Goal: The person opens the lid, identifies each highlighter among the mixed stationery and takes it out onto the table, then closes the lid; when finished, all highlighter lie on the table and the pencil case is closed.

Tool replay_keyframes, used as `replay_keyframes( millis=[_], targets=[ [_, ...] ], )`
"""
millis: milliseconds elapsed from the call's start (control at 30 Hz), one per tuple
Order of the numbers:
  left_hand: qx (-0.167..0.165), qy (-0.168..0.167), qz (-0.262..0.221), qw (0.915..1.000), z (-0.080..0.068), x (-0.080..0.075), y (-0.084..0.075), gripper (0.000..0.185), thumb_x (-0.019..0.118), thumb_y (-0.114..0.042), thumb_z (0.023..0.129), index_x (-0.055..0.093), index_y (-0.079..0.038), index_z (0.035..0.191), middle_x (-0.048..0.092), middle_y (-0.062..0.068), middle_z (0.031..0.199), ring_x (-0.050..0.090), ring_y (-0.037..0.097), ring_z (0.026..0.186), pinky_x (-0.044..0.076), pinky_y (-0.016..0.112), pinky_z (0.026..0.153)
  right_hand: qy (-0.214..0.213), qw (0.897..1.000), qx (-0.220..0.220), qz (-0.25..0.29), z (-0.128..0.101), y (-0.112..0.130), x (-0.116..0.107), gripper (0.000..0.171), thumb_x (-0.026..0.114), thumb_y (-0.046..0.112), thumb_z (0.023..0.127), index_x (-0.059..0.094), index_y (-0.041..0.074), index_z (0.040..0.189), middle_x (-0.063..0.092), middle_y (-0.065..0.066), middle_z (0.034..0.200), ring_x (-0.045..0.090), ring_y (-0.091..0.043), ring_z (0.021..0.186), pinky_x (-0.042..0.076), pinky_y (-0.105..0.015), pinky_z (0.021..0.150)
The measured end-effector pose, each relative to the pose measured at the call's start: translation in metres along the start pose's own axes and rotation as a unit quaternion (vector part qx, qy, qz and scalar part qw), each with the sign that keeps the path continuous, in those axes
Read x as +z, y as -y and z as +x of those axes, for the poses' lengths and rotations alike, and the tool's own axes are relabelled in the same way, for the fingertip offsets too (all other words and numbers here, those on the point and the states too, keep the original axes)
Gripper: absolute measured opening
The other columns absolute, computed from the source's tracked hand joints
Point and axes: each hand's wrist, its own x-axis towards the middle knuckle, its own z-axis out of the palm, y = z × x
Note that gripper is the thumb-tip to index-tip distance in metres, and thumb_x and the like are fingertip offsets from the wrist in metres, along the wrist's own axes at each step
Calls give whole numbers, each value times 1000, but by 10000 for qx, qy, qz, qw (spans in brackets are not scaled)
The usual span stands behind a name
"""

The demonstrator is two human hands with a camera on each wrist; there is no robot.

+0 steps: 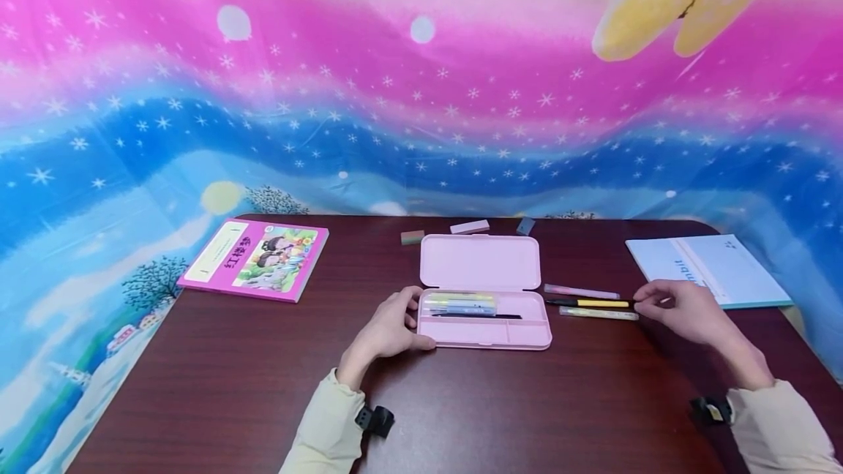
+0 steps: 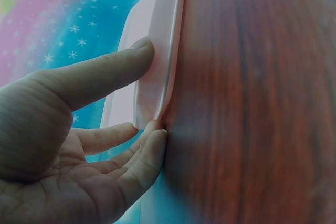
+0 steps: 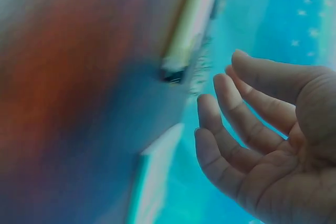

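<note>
The dark wooden tabletop [image 1: 263,386] carries everything, backed by a bright starry cloth. A pink picture book [image 1: 253,260] lies at its left rear and a pale blue booklet [image 1: 707,269] at its right rear. In the middle sits the open pink pencil case [image 1: 484,313], lid laid back, with several pens lined up in its upper compartment. The left hand [image 1: 390,328] rests against the case's left end, thumb on the rim and fingers straight along the tabletop, gripping nothing. Just right of the case lie 3 pens: a pink one [image 1: 581,291], a yellow-and-black one [image 1: 589,303] and a pale yellow one [image 1: 598,314]. The right hand [image 1: 678,307] is at their far ends, fingers relaxed and open; its fingertips are close to the yellow-and-black pen, but whether they touch it I cannot tell.

The 3 pens lie close together, so a reach for 1 could nudge or roll its neighbours. The case is only steadied, not clamped, and a push from the right could slide it.

3 small erasers [image 1: 470,227] sit behind the lid.
</note>
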Motion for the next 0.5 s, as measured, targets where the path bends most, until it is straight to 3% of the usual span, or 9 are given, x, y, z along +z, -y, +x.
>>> replay_keyframes(
  millis=[233,367,500],
  targets=[
    [70,-29,-36,10000,1,0,2,76,89,-16,65,50,-4,128,51,9,106,54,17,84,46,31,74,-570,9977,-354,73,3,34,-7,11,74,14,83,71,10,93,68,5,77,57,-6,68,42,-28,60],
    [86,-49,-102,9999,1,0,2,75,89,-14,64,51,-4,127,51,10,105,54,17,83,46,31,73,-613,9965,-482,290,5,54,-4,13,75,14,83,70,10,94,68,5,77,52,-3,67,38,-27,58],
    [36,-122,-117,9999,1,0,0,75,90,-13,62,52,-2,127,52,10,105,54,18,84,47,32,74,-475,9958,-360,699,8,71,5,14,73,16,85,71,9,97,69,1,82,56,-8,70,42,-27,60]
  ],
)
